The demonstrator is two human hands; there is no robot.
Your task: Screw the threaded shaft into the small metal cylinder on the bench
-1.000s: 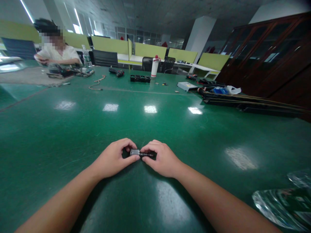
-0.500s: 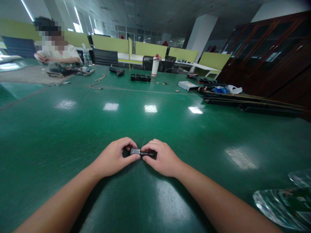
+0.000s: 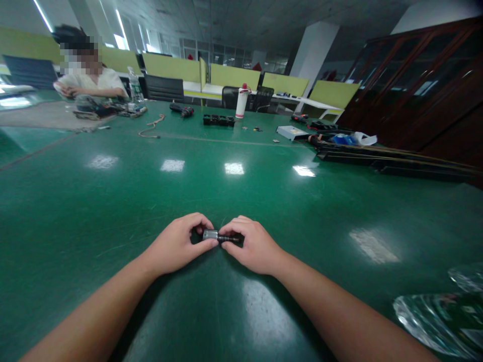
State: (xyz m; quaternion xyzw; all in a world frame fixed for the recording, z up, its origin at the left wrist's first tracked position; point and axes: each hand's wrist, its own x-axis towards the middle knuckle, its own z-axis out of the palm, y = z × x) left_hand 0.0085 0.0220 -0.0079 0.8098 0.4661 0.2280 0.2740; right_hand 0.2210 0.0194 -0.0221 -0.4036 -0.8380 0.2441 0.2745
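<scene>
A small metal part [image 3: 210,235] lies level between my hands, low over the green table [image 3: 234,196]. Its left end is a thick grey cylinder, and a thin dark ridged shaft [image 3: 231,239] runs out to the right. My left hand [image 3: 177,245] pinches the cylinder between thumb and fingers. Thumb and fingers of my right hand [image 3: 256,246] close round the shaft near the middle of the part. The fingertips of the two hands nearly meet.
Clear plastic bottles [image 3: 441,319] lie at the lower right. Across the table stand a white bottle [image 3: 242,102], a black block [image 3: 218,120], a power drill [image 3: 181,110] and a grey box [image 3: 291,132]. A person [image 3: 90,83] sits at the far left.
</scene>
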